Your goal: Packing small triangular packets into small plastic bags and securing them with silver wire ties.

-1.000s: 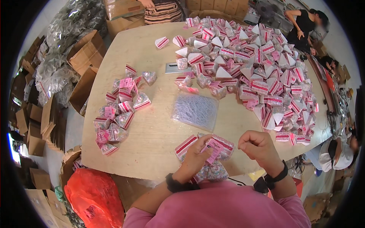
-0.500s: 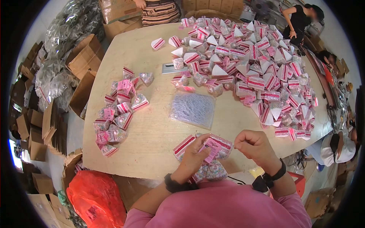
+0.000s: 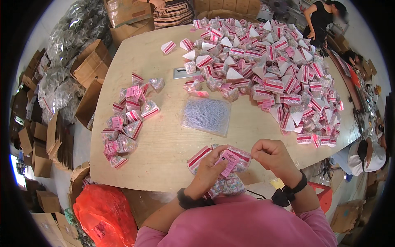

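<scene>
My left hand (image 3: 206,175) is closed on a pink card tag (image 3: 227,161), its thumb pressing the card's face. Under and around that hand are cake-slice-shaped pieces (image 3: 199,158) with white and dark pink stripes and glittery sides. Another glittery, speckled part (image 3: 230,185) hangs below, close to my body. To the right, my right hand (image 3: 275,157) is pinched, its fingertips beside the striped piece at the tag. Whatever is in that pinch is too small to make out. Beyond both hands lies a clear shallow box (image 3: 224,131) of tangled thin white loops (image 3: 203,113).
A large heap of similar slice pieces (image 3: 267,84) covers the table's far right. A smaller tagged group (image 3: 125,123) lies left. A metal plate (image 3: 180,73) rests mid-table. Cardboard boxes (image 3: 92,61) and a red plastic bag (image 3: 105,214) stand left. Other people (image 3: 317,24) are beyond the table.
My right hand has moved slightly up and left, with its fingers still pinched. My left hand keeps its hold on the tag. The view has shifted a little.
</scene>
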`<action>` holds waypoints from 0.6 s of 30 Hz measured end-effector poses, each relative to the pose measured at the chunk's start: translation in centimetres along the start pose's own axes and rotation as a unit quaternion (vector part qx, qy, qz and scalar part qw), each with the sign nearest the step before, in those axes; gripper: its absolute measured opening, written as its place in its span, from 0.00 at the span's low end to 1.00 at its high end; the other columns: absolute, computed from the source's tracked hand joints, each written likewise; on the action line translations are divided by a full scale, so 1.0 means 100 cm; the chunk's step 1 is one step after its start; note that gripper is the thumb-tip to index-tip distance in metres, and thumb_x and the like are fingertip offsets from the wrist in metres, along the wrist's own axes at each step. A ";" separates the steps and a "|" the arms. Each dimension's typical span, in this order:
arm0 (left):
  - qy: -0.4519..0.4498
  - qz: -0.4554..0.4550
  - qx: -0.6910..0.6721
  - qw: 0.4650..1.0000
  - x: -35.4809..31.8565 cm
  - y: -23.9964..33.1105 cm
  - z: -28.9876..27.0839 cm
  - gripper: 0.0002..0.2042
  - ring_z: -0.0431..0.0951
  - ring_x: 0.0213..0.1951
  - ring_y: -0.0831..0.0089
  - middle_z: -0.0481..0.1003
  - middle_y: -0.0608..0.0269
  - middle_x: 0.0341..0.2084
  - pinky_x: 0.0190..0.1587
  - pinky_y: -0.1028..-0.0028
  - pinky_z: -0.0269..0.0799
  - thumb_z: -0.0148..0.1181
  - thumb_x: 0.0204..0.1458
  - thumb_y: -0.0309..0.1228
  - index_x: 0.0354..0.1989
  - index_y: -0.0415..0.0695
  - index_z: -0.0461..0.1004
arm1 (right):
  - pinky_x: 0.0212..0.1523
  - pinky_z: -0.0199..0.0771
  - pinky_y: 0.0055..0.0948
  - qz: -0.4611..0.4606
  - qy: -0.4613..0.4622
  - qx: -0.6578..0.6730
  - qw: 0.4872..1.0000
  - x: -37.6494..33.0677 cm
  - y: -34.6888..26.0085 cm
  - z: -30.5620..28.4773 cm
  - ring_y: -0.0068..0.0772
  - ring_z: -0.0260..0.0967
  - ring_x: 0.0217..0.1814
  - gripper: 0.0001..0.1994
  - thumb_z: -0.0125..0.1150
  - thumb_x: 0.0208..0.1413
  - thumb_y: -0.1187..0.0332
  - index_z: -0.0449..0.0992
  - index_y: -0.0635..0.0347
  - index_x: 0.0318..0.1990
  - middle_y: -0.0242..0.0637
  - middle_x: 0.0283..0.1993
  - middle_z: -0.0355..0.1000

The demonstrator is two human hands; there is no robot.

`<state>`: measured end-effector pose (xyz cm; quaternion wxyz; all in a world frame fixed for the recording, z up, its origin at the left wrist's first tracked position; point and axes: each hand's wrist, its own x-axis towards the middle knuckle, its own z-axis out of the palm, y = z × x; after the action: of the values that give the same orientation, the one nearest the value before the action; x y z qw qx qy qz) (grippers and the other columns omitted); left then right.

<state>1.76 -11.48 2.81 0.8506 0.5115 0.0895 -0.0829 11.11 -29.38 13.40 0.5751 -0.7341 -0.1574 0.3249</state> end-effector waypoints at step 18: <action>0.004 0.003 -0.001 1.000 -0.006 -0.004 0.008 0.19 0.72 0.46 0.78 0.69 0.62 0.49 0.49 0.77 0.70 0.47 0.58 0.21 0.59 0.38 0.59 | 0.26 0.64 0.29 -0.160 -0.004 -0.275 0.948 0.009 0.045 0.021 0.33 0.64 0.23 0.04 0.53 0.52 0.71 0.71 0.63 0.30 0.41 0.23 0.67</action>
<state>1.19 -12.32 2.97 0.8507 0.5117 0.0914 -0.0781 9.73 -28.54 8.58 0.3951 -0.8272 -0.3587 0.1758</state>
